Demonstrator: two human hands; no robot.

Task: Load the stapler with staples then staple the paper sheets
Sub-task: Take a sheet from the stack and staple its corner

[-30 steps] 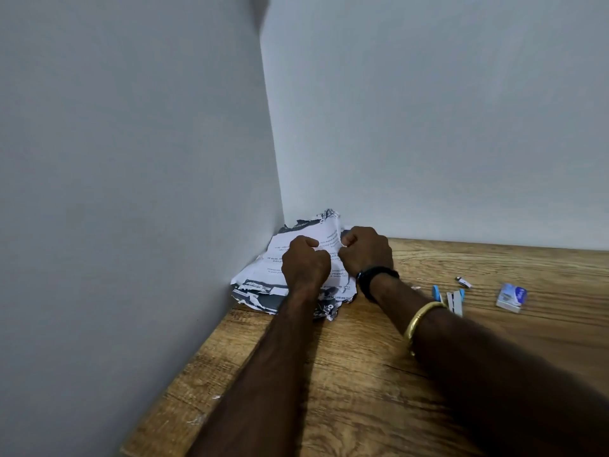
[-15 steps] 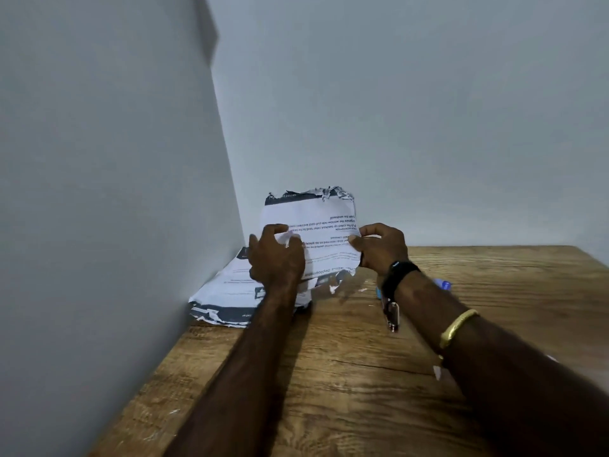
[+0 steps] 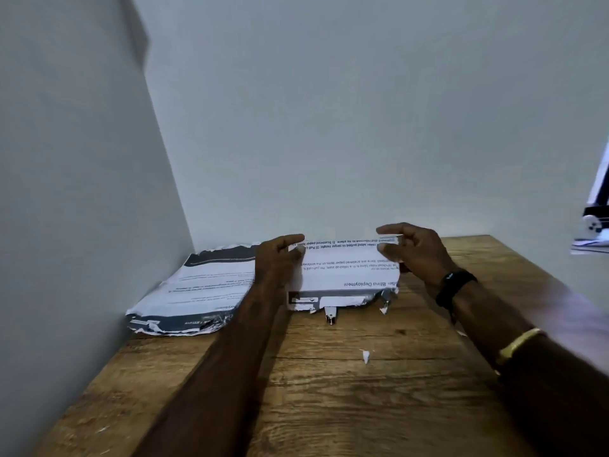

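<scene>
Where the printed sheet (image 3: 342, 275) stands between our two hands, it is raised off the wooden table (image 3: 329, 390), its far edge lifted toward the back wall and its torn lower edge hanging just above the wood. The print on it reads upside down to us, with a heading line near its lower part and a dark band along the ragged bottom. Our left hand (image 3: 280, 262) grips the sheet's left side, thumb and fingers closed on the paper. Our right hand (image 3: 412, 250) pinches the upper right corner between thumb and fingertips, the other fingers loosely curled.

Just left of the held sheet lies a stack of paper sheets (image 3: 191, 291), flat on the table and pushed into the corner against the left wall (image 3: 66, 192); its edges are crumpled and torn, with dark printed bands at front and back. Our left forearm crosses over its right side.

On the right wrist we wear a black band (image 3: 456, 286), and farther up the forearm a gold bangle (image 3: 517, 343). Small white paper scraps (image 3: 365, 356) lie on the wood in front of the sheet. At the far right edge of the view, a white and black object (image 3: 594, 225) shows, too cut off to tell what it is. We cannot see a stapler or staples.
</scene>
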